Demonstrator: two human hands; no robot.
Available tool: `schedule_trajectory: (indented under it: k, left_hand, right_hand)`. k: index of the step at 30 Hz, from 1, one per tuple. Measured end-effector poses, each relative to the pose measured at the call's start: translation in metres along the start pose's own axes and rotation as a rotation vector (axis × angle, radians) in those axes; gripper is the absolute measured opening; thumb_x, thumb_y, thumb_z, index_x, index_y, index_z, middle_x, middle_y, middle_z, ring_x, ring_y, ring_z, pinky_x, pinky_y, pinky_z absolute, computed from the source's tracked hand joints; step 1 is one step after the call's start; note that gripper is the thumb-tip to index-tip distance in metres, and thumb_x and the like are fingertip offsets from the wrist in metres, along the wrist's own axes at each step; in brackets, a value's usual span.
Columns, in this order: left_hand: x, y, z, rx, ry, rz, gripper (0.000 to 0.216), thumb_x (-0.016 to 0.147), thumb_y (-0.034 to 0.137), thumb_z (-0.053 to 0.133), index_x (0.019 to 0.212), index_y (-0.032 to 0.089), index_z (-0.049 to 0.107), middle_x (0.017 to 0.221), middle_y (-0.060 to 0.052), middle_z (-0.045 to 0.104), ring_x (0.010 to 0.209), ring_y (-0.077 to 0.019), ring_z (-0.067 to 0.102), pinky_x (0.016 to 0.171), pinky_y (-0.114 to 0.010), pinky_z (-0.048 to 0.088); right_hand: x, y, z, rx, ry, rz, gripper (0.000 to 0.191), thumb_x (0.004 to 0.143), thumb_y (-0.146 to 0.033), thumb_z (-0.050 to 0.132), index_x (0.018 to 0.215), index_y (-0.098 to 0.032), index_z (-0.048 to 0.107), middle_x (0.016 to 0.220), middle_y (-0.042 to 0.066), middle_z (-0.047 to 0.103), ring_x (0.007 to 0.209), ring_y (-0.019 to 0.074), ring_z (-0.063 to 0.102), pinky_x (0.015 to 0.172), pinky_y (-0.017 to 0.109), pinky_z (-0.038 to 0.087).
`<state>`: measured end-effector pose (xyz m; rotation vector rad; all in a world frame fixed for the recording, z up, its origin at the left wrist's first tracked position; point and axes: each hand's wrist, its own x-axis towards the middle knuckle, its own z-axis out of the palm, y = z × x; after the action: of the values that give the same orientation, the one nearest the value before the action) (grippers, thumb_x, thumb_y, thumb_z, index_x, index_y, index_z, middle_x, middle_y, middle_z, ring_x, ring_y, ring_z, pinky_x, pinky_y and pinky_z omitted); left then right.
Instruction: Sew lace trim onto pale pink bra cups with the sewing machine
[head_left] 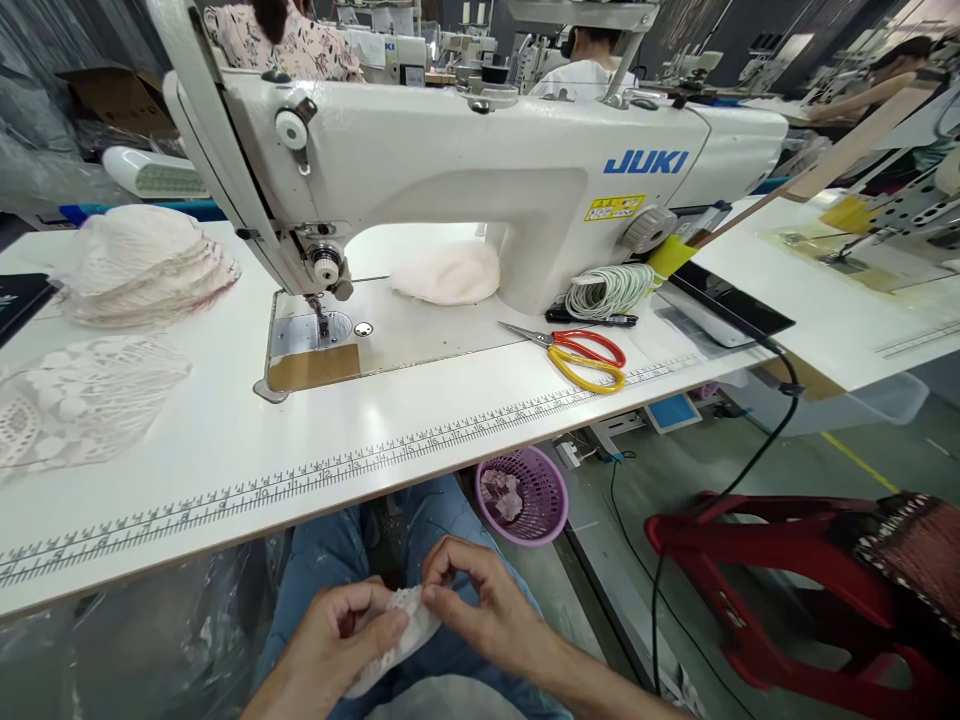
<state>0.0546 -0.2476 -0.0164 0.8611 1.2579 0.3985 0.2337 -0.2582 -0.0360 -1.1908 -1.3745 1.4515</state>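
Over the lap, below the table edge, my left hand [349, 635] is closed around a small white lace-edged fabric piece [409, 640]. My right hand [476, 600] pinches the upper right end of that same piece between thumb and fingertips. Above the hands stands a white sewing machine [450, 140], its presser foot [322, 322] over the metal needle plate. A pale padded oval piece [448, 272] lies under the machine arm. On the left of the table sit a stack of white fabric cups [142, 262] and a flat piece of white lace [97, 400].
Scissors with red and yellow handles [585, 358] lie near the table's ruler edge. Behind them are coiled cord [607, 290] and a black phone-like slab [731, 298]. A purple basket [551, 500] and a red stool [780, 590] stand on the floor. People sit at machines behind.
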Motion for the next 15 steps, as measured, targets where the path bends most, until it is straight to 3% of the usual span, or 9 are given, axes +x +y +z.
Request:
schedule_trajectory:
  k: [15]
  left_hand:
    - [0.011, -0.021, -0.01, 0.018, -0.133, 0.074, 0.047, 0.064, 0.058, 0.071, 0.07, 0.011, 0.067, 0.063, 0.003, 0.039, 0.058, -0.0096, 0.033, 0.052, -0.02, 0.023]
  right_hand:
    - [0.003, -0.006, 0.004, 0.114, -0.003, 0.114, 0.014, 0.075, -0.026, 0.056, 0.068, -0.015, 0.052, 0.068, -0.001, 0.05, 0.065, 0.0118, 0.044, 0.061, 0.023, 0.035]
